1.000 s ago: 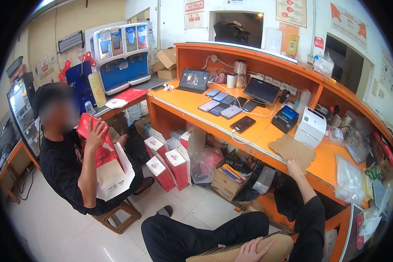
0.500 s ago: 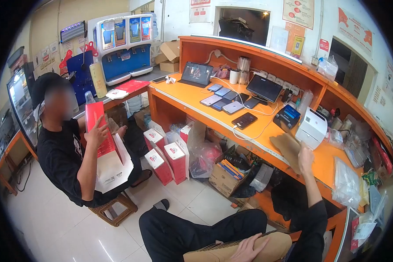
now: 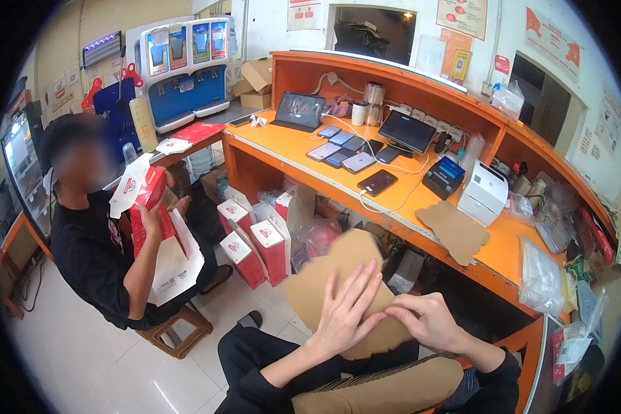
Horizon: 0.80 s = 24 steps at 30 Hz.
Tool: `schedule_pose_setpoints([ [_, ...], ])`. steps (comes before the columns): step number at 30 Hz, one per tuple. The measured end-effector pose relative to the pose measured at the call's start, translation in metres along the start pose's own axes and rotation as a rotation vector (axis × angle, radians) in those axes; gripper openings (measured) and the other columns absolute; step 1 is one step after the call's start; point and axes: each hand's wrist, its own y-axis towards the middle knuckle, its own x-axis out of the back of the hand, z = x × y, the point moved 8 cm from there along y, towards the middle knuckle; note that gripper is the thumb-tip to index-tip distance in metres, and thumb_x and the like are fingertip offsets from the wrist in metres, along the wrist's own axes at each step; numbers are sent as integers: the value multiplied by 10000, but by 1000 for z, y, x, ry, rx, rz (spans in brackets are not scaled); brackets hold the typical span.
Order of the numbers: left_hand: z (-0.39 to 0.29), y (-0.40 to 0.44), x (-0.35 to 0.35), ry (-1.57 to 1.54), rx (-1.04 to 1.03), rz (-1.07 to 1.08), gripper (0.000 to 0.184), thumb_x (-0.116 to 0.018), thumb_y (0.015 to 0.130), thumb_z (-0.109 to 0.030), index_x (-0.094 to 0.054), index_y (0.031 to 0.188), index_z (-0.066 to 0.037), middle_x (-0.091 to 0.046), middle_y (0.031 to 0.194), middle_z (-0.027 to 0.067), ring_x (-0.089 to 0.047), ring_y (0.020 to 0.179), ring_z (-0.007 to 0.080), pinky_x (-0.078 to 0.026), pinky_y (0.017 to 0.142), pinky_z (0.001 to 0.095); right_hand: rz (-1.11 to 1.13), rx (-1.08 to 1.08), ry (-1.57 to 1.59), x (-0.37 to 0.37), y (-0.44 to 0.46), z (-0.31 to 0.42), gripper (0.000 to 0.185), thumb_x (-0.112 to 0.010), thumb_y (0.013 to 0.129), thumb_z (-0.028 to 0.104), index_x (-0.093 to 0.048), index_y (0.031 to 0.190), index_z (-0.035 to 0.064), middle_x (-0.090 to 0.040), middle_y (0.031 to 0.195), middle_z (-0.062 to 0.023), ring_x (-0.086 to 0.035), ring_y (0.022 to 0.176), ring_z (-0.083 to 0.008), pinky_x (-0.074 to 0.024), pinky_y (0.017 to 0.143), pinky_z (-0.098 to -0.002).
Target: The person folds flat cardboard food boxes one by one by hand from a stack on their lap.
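A flat brown cardboard piece (image 3: 352, 269) is held up above my lap. My left hand (image 3: 348, 307) lies flat across its face with the fingers spread. At its right edge, my right hand (image 3: 428, 321) pinches the cardboard between thumb and fingers. Across my lap, below both hands, rests a stack of brown cardboard pieces (image 3: 386, 392). Another flat cut piece (image 3: 455, 231) lies on the orange counter (image 3: 410, 203), beside the white printer (image 3: 484, 196).
At the left a seated person (image 3: 93, 241) handles a red and white box (image 3: 145, 200). Red and white boxes (image 3: 265, 241) stand on the floor. Several phones (image 3: 359, 162), a tablet (image 3: 300, 110) and a dark terminal (image 3: 444, 176) are on the counter. Plastic bags (image 3: 541, 276) lie at the right.
My left hand has risen from the lap stack onto a raised cardboard piece. My right hand has left the counter piece and come to this one. The co-worker's box has opened a flap.
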Motion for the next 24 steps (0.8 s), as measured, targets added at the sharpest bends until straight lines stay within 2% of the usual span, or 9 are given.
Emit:
schedule_pose_setpoints([
  [5, 13, -16, -22, -432, 66, 61, 413, -621, 833, -123, -526, 1212, 11, -579, 1159, 200, -580, 1062, 310, -455, 907, 395, -85, 192, -45, -6, 2, 14, 44, -624, 813, 34, -643, 848, 16, -607, 767, -123, -601, 658, -280, -481, 561, -327],
  [8, 21, -26, -29, -348, 54, 33, 232, -634, 786, -49, -622, 1002, 34, -648, 978, 182, -643, 879, 323, -519, 790, 371, -233, 197, -181, -8, -6, 14, 149, -692, 757, 60, -634, 892, 40, -573, 771, -119, -586, 640, -266, -479, 576, -324],
  [10, 19, -29, -25, -314, 23, 9, 188, -641, 780, -53, -631, 947, 33, -653, 951, 173, -644, 864, 323, -512, 807, 385, -349, 87, -189, -3, -12, 9, 254, -737, 693, 69, -629, 924, 68, -558, 806, -89, -565, 665, -238, -469, 604, -320],
  [13, 12, -28, -14, -261, -72, 14, 155, -650, 771, -57, -642, 902, 26, -654, 933, 170, -644, 861, 321, -504, 826, 399, -261, 250, -310, -3, 1, 35, 223, -750, 678, 70, -647, 876, 80, -521, 788, -69, -522, 749, -222, -447, 623, -301],
  [14, 8, -27, -11, -244, -114, 23, 150, -653, 768, -58, -645, 893, 23, -654, 931, 170, -644, 863, 321, -502, 832, 402, -117, 323, -326, -13, -1, 33, 245, -712, 658, 75, -644, 894, 87, -577, 858, -30, -512, 884, -200, -401, 781, -343],
  [18, 2, -26, -2, -243, -138, -21, 187, -634, 778, -51, -642, 949, 24, -651, 979, 168, -639, 901, 312, -493, 851, 395, -34, 405, -470, -25, -7, 33, 218, -671, 681, 74, -668, 894, 119, -624, 904, 50, -515, 901, -166, -294, 885, -361],
  [21, 7, -27, 8, -283, -95, -116, 240, -604, 801, -43, -626, 1031, 23, -642, 1052, 157, -622, 964, 301, -488, 861, 375, -188, 451, -563, -24, -13, 38, 341, -692, 693, 118, -644, 1031, 123, -591, 1066, -27, -493, 1023, -193, -295, 894, -366],
  [23, 11, -23, 23, -301, -18, -194, 261, -585, 797, -19, -622, 1052, 26, -634, 1087, 158, -612, 995, 311, -486, 864, 376, -310, 299, -586, -18, -8, 41, 463, -715, 706, 161, -584, 1147, 107, -498, 1201, -105, -441, 1117, -232, -295, 921, -387],
  [24, 16, -20, 36, -300, 45, -322, 173, -522, 868, -29, -619, 995, 37, -659, 941, 154, -649, 843, 227, -505, 738, 320, -371, 225, -596, -13, -6, 42, 529, -727, 712, 182, -554, 1205, 98, -451, 1268, -144, -416, 1164, -251, -295, 934, -397],
])
